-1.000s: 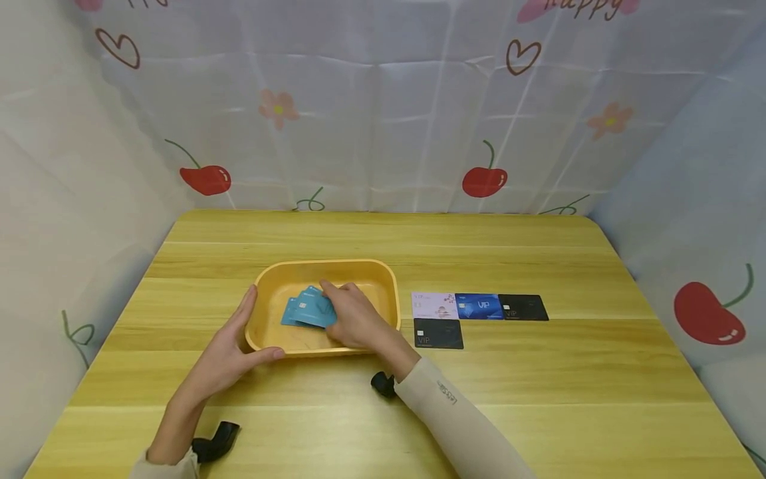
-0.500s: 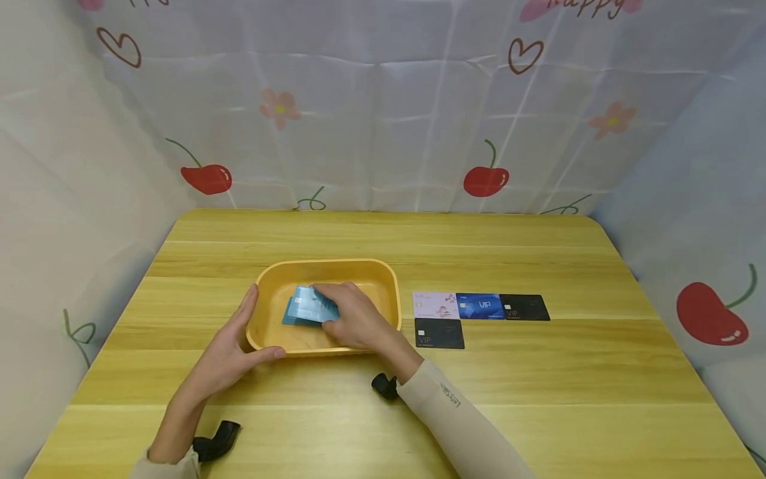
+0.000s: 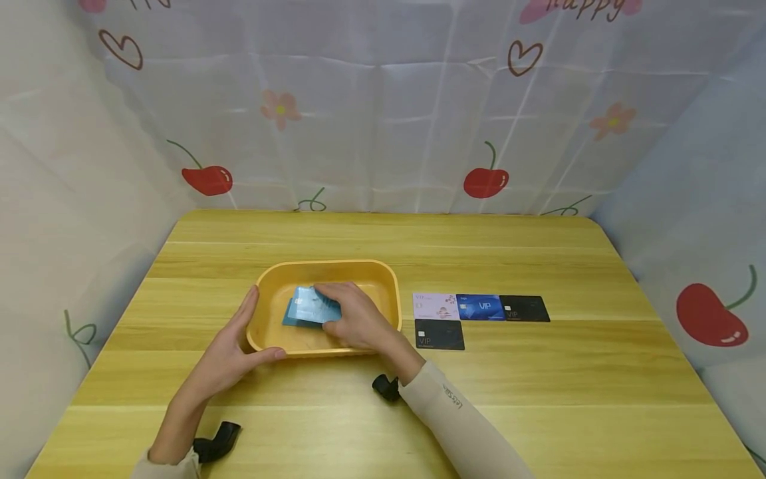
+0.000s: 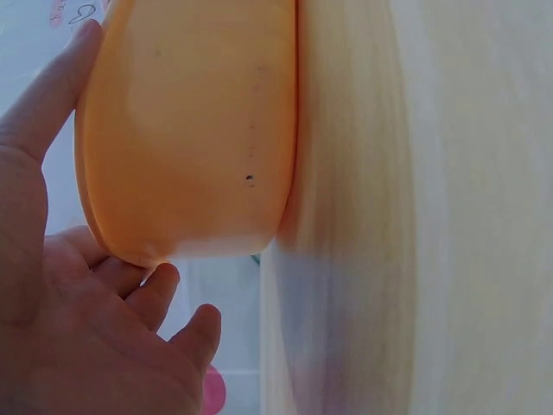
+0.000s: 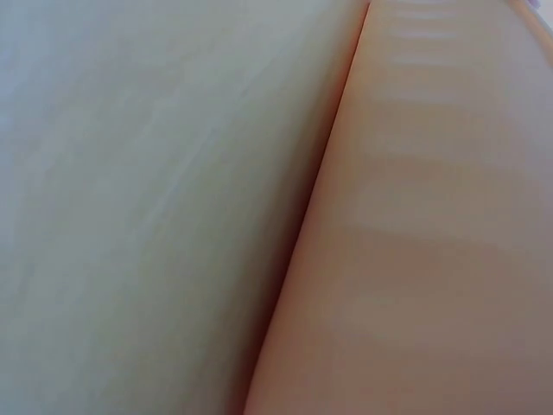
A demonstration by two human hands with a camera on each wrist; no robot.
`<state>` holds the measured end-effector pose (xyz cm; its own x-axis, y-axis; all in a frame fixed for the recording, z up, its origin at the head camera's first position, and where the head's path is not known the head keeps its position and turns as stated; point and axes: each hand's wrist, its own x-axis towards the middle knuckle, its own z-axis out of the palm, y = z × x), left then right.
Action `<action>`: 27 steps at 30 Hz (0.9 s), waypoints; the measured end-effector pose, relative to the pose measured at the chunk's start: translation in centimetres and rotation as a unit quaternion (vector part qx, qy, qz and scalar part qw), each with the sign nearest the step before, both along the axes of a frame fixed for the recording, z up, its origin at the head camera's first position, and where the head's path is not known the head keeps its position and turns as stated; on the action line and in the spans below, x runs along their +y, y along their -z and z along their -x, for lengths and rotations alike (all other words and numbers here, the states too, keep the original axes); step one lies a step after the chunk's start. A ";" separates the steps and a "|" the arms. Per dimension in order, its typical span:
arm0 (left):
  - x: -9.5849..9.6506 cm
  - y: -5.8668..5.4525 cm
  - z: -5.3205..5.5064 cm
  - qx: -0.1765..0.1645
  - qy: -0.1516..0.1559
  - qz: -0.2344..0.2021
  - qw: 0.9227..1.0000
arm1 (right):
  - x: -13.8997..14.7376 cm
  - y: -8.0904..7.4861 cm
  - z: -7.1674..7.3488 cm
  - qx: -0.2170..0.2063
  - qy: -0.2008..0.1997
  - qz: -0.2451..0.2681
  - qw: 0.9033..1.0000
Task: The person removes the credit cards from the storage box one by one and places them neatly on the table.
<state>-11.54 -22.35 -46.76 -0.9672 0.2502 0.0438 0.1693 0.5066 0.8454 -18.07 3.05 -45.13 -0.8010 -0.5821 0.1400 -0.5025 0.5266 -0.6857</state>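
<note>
Worktop point(image 3: 311, 426) of yellow wood-grained board carries a shallow yellow rounded tray point(image 3: 347, 271), probably light, stiff plastic, best steadied by its rim. The left hand point(image 3: 224, 356) grips its left end, thumb and fingers spread around the near corner. Inside the tray, the right hand point(image 3: 356, 319) pinches a glossy light-blue rectangular card point(image 3: 314, 304), thumb and fingers partly closed on opposite edges, above another blue card point(image 3: 289, 320). Both look thin, springy and slippery, so edges should give the surest hold.

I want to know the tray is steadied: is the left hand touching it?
Touching. The head view shows the left hand on the yellow tray, its thumb lying over the near rim.
</note>
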 end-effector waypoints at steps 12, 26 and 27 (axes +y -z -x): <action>0.0 0.1 -0.1 -0.003 -0.001 -0.005 1.000 | 0.3 -0.2 -0.1 -0.005 -0.001 0.015 1.000; 0.0 0.1 -0.1 -0.003 0.003 -0.012 1.000 | 1.3 -1.5 -0.6 0.008 0.003 0.031 0.999; 0.1 0.1 -0.1 -0.003 0.003 -0.012 1.000 | 1.5 -1.7 -0.6 0.011 0.001 0.031 0.999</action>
